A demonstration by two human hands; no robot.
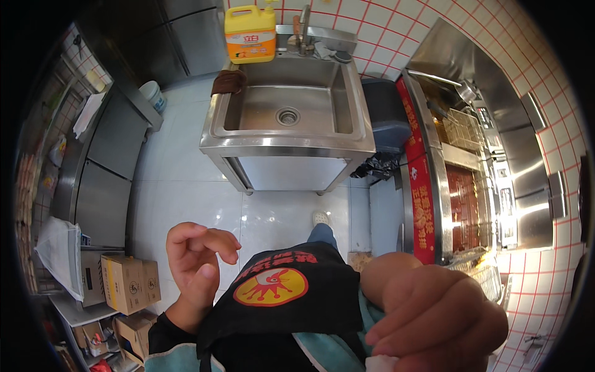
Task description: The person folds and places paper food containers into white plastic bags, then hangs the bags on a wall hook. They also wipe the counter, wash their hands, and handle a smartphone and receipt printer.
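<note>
My left hand (pixel 200 260) is raised over the tiled floor, left of the black apron (pixel 320 302) I wear. Its fingers are loosely bent and apart, with nothing in them. Close to the camera, at the lower right, my right hand (pixel 437 307) has its fingers curled in. A small white piece of something (pixel 381 363) shows below its fingertips at the picture's bottom edge; whether the hand grips it is unclear. Before me stands a stainless steel sink (pixel 288 148) with a drain in its basin. A brown cloth (pixel 228 82) hangs over its left rim.
A yellow detergent jug (pixel 251 39) stands at the sink's back left, beside the faucet (pixel 304 30). Deep fryers (pixel 441 186) with wire baskets (pixel 462 130) line the right wall. A dark bin (pixel 386 111) sits between. To the left are steel cabinets (pixel 104 195) and cardboard boxes (pixel 128 283).
</note>
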